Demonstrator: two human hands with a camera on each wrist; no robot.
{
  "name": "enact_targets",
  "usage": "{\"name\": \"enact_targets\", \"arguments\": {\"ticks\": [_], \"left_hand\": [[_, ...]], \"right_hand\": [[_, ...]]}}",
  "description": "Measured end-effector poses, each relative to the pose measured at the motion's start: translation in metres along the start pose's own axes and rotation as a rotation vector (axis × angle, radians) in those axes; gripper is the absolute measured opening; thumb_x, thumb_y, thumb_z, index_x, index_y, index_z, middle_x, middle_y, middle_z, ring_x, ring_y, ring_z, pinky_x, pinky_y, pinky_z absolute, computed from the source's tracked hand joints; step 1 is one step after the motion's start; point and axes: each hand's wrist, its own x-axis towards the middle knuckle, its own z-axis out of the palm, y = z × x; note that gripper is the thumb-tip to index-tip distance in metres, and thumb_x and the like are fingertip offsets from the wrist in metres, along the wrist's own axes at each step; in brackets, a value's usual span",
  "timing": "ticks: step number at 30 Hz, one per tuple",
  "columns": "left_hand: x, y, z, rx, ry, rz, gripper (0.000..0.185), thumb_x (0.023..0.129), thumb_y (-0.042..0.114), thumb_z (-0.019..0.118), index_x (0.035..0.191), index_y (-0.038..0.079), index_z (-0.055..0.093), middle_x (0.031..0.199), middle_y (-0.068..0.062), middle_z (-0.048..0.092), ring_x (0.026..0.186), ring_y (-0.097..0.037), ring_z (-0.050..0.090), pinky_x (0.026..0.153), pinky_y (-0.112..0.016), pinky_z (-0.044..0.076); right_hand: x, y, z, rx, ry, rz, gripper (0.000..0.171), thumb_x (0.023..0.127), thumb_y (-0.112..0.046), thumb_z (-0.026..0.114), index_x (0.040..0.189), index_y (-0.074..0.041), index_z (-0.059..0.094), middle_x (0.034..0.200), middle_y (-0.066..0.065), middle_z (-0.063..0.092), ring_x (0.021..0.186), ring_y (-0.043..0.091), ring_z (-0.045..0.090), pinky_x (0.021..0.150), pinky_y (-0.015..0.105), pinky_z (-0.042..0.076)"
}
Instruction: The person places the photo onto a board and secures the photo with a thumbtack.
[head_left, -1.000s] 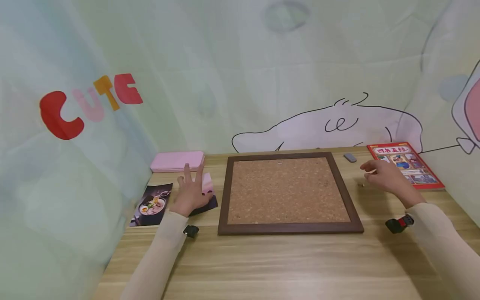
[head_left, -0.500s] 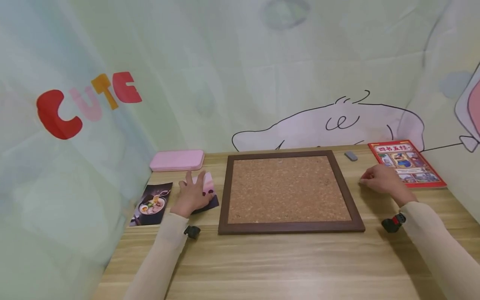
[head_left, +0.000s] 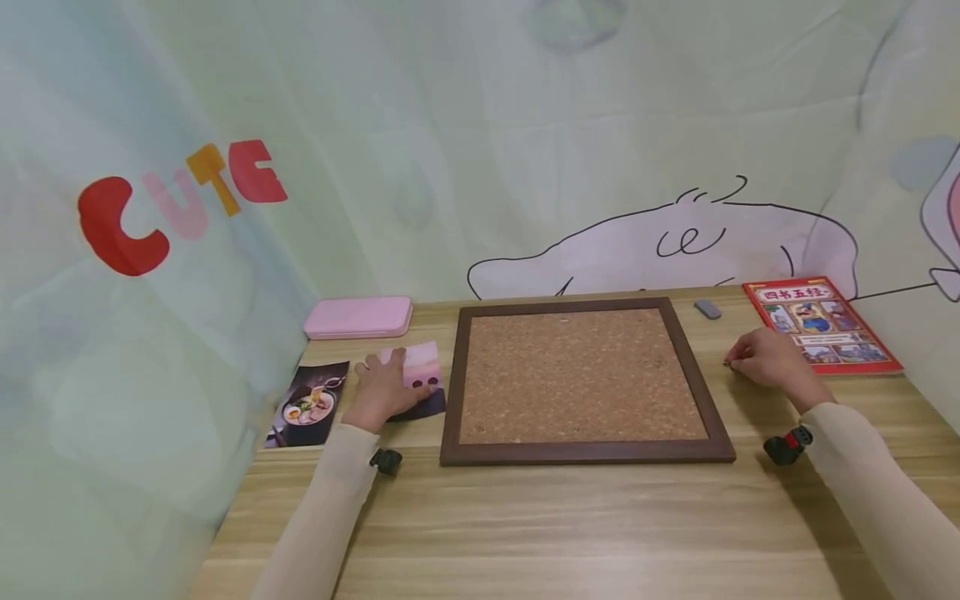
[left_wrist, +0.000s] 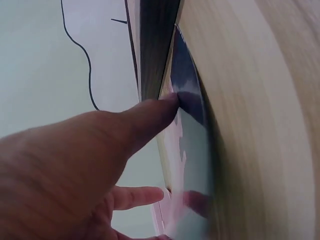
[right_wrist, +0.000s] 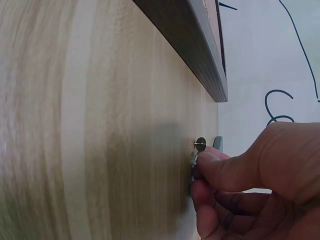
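My left hand rests on a pink and dark-blue picture card, left of the framed cork board. In the left wrist view its thumb touches the bowed card and the other fingers reach out beyond. On the right side of the table, my right hand has thumb and fingertips pinched together close to the wood. A thumbtack with a round metal head and short point shows at those fingertips. Another shiny bit, mostly hidden, sits between thumb and finger.
A ramen photo lies at the left, with a pink case behind it. A grey eraser-like block and a red comic-style book are at the back right. Printed fabric hangs behind the table.
My right hand has lowered to the table and closed its fingertips on a thumbtack. The left hand's fingers have drawn in on the card, which has shifted slightly right.
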Motion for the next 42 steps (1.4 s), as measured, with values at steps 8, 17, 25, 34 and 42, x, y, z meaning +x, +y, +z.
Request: {"name": "enact_targets", "arguments": {"ticks": [8,17,25,34,42], "left_hand": [[0.007,-0.015,-0.005,-0.086,0.029,0.034,0.070,0.087,0.022,0.071,0.146,-0.001,0.041,0.132,-0.041,0.038,0.110,-0.053,0.050,0.090,-0.061,0.046],[0.018,-0.024,-0.020,-0.283,0.170,0.215,0.055,0.081,-0.001,0.054,0.136,-0.003,0.054,0.132,-0.031,0.058,0.106,-0.042,0.057,0.090,-0.053,0.046],[0.019,-0.013,-0.023,-0.479,0.320,0.200,0.050,0.090,0.000,0.061,0.139,0.008,0.057,0.126,-0.024,0.061,0.069,-0.023,0.049,0.061,-0.031,0.040],[0.015,0.006,-0.032,-0.649,0.296,0.251,0.052,0.090,-0.001,0.062,0.141,0.007,0.056,0.121,-0.023,0.060,0.071,-0.022,0.062,0.061,-0.020,0.049],[0.017,0.027,-0.036,-0.736,0.216,0.279,0.052,0.091,0.001,0.065,0.142,0.006,0.056,0.114,-0.020,0.058,0.066,-0.013,0.054,0.059,-0.018,0.047]], "right_hand": [[-0.002,0.000,0.000,0.017,0.041,0.026,0.015,0.089,-0.010,0.065,0.089,0.005,0.069,0.080,0.013,0.064,0.075,0.026,0.055,0.064,0.032,0.041],[-0.002,-0.016,-0.008,0.056,0.193,-0.039,0.009,0.091,-0.005,0.064,0.092,0.003,0.068,0.084,0.016,0.068,0.075,0.026,0.056,0.067,0.035,0.041],[-0.001,-0.041,-0.009,0.143,0.155,-0.036,0.014,0.098,-0.008,0.061,0.106,0.001,0.069,0.096,0.018,0.070,0.081,0.026,0.057,0.064,0.031,0.045],[0.005,-0.073,-0.007,0.324,0.115,-0.026,0.025,0.102,-0.018,0.059,0.118,-0.001,0.067,0.109,0.020,0.068,0.094,0.031,0.061,0.072,0.029,0.050],[0.015,-0.106,-0.001,0.491,0.053,0.004,0.034,0.102,-0.030,0.060,0.124,-0.004,0.063,0.114,0.017,0.064,0.102,0.032,0.056,0.083,0.038,0.050]]}}
